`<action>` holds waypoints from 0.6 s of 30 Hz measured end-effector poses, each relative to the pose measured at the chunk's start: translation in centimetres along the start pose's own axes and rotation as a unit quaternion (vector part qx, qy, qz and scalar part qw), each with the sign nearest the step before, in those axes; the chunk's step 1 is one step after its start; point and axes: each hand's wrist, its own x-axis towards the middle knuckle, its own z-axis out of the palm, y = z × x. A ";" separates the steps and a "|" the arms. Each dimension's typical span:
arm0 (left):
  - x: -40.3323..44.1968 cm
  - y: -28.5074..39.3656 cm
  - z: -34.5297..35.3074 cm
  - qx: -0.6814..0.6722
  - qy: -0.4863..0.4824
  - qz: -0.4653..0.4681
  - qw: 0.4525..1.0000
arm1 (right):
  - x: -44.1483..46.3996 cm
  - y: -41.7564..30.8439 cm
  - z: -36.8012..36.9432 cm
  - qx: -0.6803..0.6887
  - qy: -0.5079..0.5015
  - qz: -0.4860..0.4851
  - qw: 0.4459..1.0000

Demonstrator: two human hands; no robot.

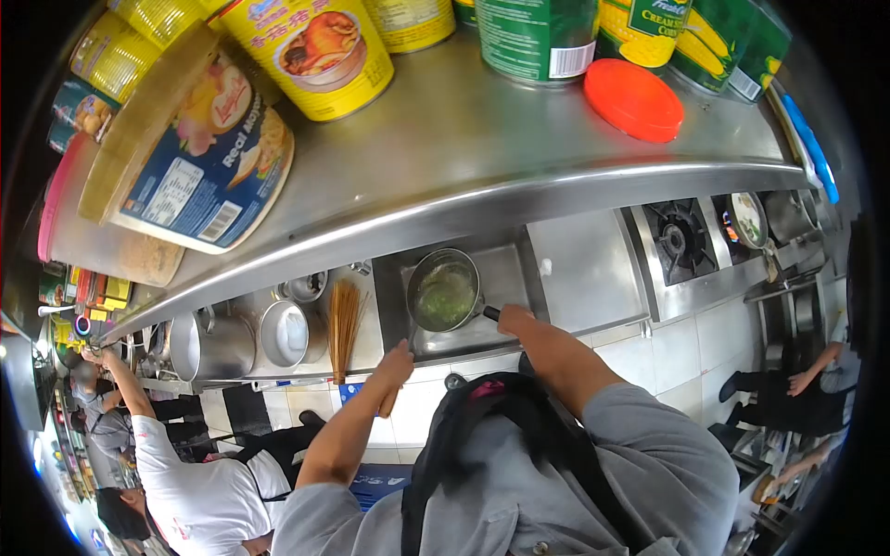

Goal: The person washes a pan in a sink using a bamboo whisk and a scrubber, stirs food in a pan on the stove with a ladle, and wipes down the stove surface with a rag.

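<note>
My right hand is closed tight on the handle of the pan. The pan is over the sink, and it has green, wet stuff in it. My left hand is curled up, with a brown stick poking out under it. I can't tell what the stick is part of. A straw brush is on the counter, left of the sink. Near it is a pot with something white inside, then a big pot. Far right, a bowl has white and green food in it. Up on the shelf are a mayo tub, cans and a red lid.
</note>
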 end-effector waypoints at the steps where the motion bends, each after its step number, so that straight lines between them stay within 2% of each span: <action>1: -1.8 3.0 -2.8 -0.153 -0.054 -0.085 0.983 | 0.3 0.0 0.2 -0.010 0.002 -0.003 1.000; 2: -2.2 4.8 -4.3 -0.301 -0.105 -0.167 0.933 | 0.5 0.0 0.3 -0.022 0.005 -0.006 1.000; 3: -0.9 4.6 -3.7 -0.299 -0.105 -0.166 0.934 | 0.5 0.0 0.4 -0.020 0.006 -0.006 1.000; 5: 2.3 3.1 -1.2 -0.157 -0.017 -0.052 0.986 | 0.1 0.0 1.1 0.001 0.031 -0.004 1.000; 6: 3.8 2.3 -1.0 -0.159 -0.015 -0.055 0.986 | -0.4 -0.1 0.8 -0.002 0.030 -0.006 1.000; 8: 6.2 0.6 -0.9 -0.041 0.018 -0.083 0.996 | -1.8 -0.4 -0.2 0.015 0.051 0.002 0.999; 11: 5.6 -3.5 1.5 -0.023 -0.011 -0.107 0.994 | 0.8 0.5 1.1 -0.017 0.052 -0.002 0.998; 12: 4.9 -4.2 2.4 -0.059 -0.045 -0.121 0.990 | 0.7 0.5 0.9 -0.017 0.050 -0.004 0.999; 13: 4.6 -6.1 5.8 -0.058 -0.048 -0.123 0.990 | 0.3 0.3 0.6 -0.018 0.042 -0.008 0.999; 15: 4.5 -10.1 13.3 0.032 0.045 0.058 0.997 | 0.0 -0.1 0.3 -0.018 0.032 -0.013 0.999; 16: 3.1 -6.7 10.4 -0.169 -0.047 -0.023 0.984 | 0.3 -0.2 0.3 -0.022 0.017 -0.015 1.000; 17: 1.5 -2.6 6.6 -0.417 -0.095 -0.148 0.892 | 0.7 -0.3 0.4 -0.027 0.003 -0.016 1.000; 18: -0.3 1.7 2.5 -0.558 -0.096 -0.275 0.777 | 1.0 -0.1 0.7 -0.029 0.004 -0.016 0.999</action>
